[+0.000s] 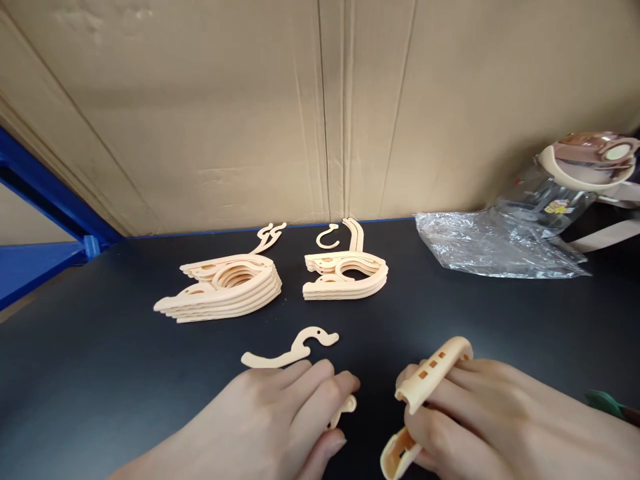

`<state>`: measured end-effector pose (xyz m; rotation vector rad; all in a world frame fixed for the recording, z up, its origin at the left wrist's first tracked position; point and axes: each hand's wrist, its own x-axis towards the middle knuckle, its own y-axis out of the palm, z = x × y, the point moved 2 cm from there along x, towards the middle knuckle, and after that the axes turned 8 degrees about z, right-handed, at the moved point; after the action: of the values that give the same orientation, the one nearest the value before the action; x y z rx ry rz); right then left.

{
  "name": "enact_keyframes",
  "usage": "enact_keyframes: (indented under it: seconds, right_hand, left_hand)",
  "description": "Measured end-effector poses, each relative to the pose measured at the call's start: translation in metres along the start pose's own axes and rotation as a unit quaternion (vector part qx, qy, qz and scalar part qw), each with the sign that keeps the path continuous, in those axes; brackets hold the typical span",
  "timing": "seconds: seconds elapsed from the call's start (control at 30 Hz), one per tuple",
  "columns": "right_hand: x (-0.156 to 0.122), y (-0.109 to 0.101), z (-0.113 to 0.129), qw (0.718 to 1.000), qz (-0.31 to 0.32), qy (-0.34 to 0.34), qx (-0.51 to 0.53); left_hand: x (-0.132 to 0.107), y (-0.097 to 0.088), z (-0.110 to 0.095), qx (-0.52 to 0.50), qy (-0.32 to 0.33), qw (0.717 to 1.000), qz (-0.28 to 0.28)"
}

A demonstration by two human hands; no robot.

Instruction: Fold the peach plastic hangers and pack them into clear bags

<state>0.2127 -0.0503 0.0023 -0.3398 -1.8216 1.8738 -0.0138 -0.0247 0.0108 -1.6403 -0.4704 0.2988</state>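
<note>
My left hand (295,417) is closed around a small cream plastic piece (344,408). Only its rounded end shows past the fingers. With its fingers bent, my right hand (480,413) grips a curved cream folding-hanger piece (434,372) with square holes along its arm. The lower arm of that piece sticks out beneath the fingers, and its middle is hidden. Just beyond my left hand, a loose hanger hook part (287,357) lies flat on the black table (125,393). The two hands are apart.
Farther back lie two stacks of folded cream hangers, a left stack (235,293) and a right stack (350,280). Crumpled clear plastic (485,243) and a transparent bottle (575,180) are at the right. A cardboard wall (225,120) stands behind; a blue frame (50,193) borders the left.
</note>
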Motion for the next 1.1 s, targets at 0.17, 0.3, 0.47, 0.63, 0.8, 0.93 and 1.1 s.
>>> enact_keyframes:
  seconds: [0.17,0.3,0.47,0.63,0.8,0.93,1.1]
  right_hand:
    - [0.004,0.001,-0.003,0.999,0.039,0.006,-0.007]
    - [0.008,-0.001,-0.005,0.999,0.033,0.019,-0.021]
    - [0.012,-0.005,-0.007,0.999,0.018,0.032,-0.007]
    - [0.015,-0.004,-0.008,0.998,0.036,0.043,0.035]
    - [0.014,0.001,-0.006,0.993,0.066,0.063,0.081]
    - [0.013,0.003,-0.005,0.992,0.039,0.065,0.097]
    - [0.015,0.004,-0.005,0.993,0.016,0.047,0.103]
  left_hand:
    - [-0.003,0.014,0.003,-0.065,0.0,0.998,0.003]
    - [-0.005,0.02,0.003,-0.062,-0.02,0.997,-0.047]
    - [0.002,0.002,-0.001,-0.024,-0.031,0.999,0.032]
    - [0.001,0.013,-0.002,-0.031,-0.033,0.999,-0.017]
    - [-0.001,0.033,-0.002,-0.013,-0.03,0.998,-0.05]
    - [0.0,0.034,-0.002,0.006,-0.03,0.999,-0.043]
    - [0.0,0.033,-0.003,-0.007,-0.031,0.998,-0.052]
